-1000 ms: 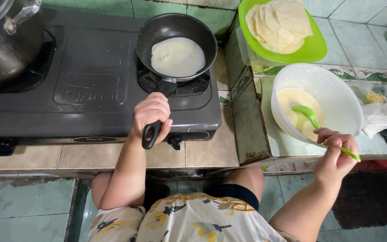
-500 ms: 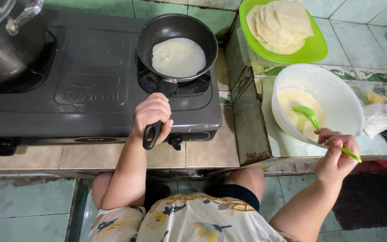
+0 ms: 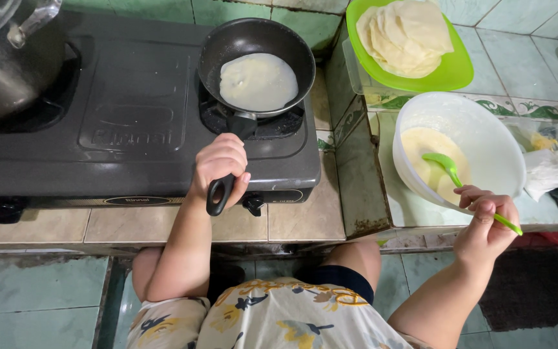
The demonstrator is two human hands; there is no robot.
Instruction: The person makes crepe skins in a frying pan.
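Black pan handle (image 3: 222,186) clenched in left hand (image 3: 219,161); right hand (image 3: 484,223) grasping green ladle (image 3: 460,181).

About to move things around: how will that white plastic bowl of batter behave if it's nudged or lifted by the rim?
The white plastic bowl looks thin-walled, so probably flexes. The pale batter pools on one side, so weight likely sits off-centre and may slosh. The green ladle, held in the right hand, leans on the rim and could lever it over.
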